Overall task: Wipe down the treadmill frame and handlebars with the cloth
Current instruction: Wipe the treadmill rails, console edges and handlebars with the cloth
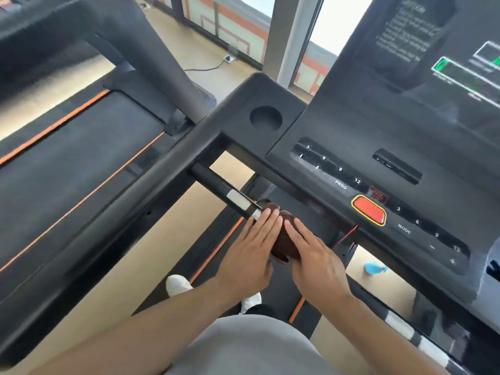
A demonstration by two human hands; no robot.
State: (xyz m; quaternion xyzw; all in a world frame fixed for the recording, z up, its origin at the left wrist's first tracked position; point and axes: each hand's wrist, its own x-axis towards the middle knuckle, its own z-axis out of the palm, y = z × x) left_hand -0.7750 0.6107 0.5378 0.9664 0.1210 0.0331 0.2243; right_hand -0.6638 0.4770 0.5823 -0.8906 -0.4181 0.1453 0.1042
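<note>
A dark brown cloth (284, 239) is wrapped over the end of the short black handlebar (216, 186), which carries a silver sensor plate. My left hand (251, 247) lies flat on the cloth's left side, its fingertips reaching the bar's silver part. My right hand (313, 255) lies flat on the cloth's right side. Both hands' fingers are straight and press the cloth between them. The black treadmill frame (151, 174) runs diagonally from lower left to the console (378, 147).
The console has a cup holder (266, 118), a red stop button (368, 210) and a red safety cord (346, 236). A neighbouring treadmill belt (75, 158) lies to the left. A blue spray bottle (374, 267) lies on the floor. My white shoes (178, 285) stand below.
</note>
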